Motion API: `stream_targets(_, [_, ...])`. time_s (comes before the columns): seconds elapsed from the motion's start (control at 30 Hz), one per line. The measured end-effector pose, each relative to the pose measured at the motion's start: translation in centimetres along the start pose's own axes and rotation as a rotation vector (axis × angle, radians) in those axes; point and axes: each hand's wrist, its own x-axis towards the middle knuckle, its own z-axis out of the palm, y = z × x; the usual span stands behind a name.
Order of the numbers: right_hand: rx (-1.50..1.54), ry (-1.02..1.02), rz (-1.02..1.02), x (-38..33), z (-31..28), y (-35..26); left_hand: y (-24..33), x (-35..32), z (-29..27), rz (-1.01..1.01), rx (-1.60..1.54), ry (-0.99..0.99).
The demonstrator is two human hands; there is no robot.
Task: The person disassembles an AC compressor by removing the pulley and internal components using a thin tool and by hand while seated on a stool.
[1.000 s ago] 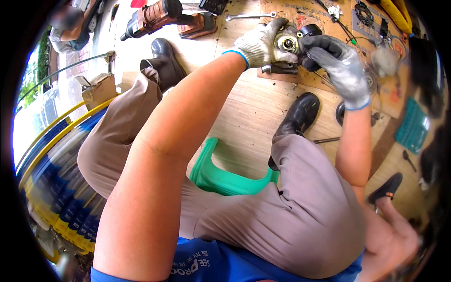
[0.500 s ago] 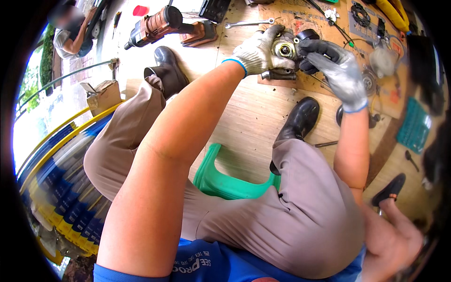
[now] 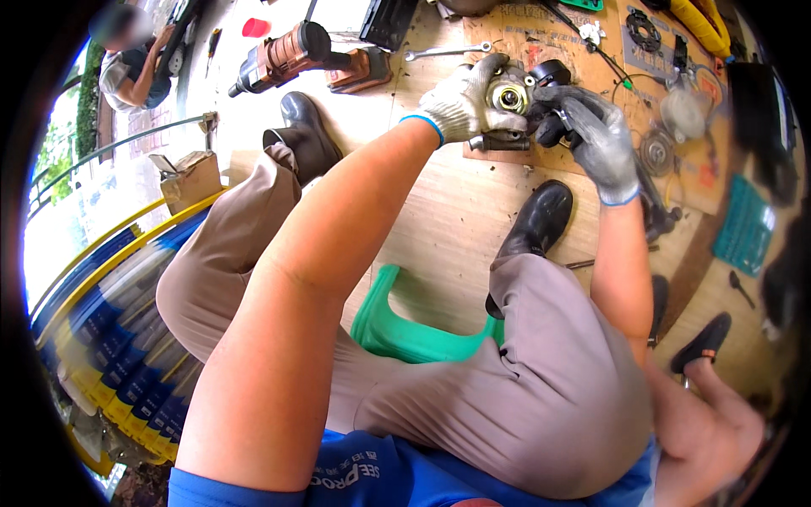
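A round metal machine part [image 3: 509, 99] with a yellowish ring around its centre stands over the cardboard on the floor. Wrapped about its left side is my left hand [image 3: 460, 103], in a white knit glove. My right hand [image 3: 598, 139], in a grey-coated glove, is closed at the part's right side. Its fingertips pinch close to the metal, and what they hold is too small to make out. Behind the fingers a black round piece [image 3: 551, 73] shows. A metal cylinder [image 3: 500, 144] lies just below the part.
A cordless impact wrench [image 3: 287, 52] and a combination spanner [image 3: 448, 51] lie to the left. Several loose parts lie on the cardboard [image 3: 583, 165]. A green stool [image 3: 414, 336] is beneath me. Another person's legs [image 3: 705, 406] are at right; one more person [image 3: 131, 76] is far left.
My right hand has moved slightly left and down, closer against the metal part, with its fingers more curled. My left hand keeps its grip. At right, another dark shoe has come into view.
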Motion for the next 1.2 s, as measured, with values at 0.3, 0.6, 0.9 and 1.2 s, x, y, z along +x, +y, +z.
stream_targets(0.3, [-0.421, -0.068, -0.133, 0.4, 1.5, -3.2, -1.1, -0.2, 0.3, -0.012, -0.003, 0.015])
stream_targets(0.6, [-0.457, -0.274, -0.127, 0.5, 0.2, -3.6, -0.5, -0.5, 0.1, 0.008, 0.062, 0.05])
stream_targets(0.9, [-0.859, -0.009, -0.452, 0.0, 2.8, -1.8, -1.5, -0.3, 0.5, 0.026, 0.044, 0.051])
stream_targets(1.2, [-0.459, 0.252, -0.422, 0.2, 3.1, -2.2, -1.9, -0.4, 0.8, 0.018, 0.022, 0.048])
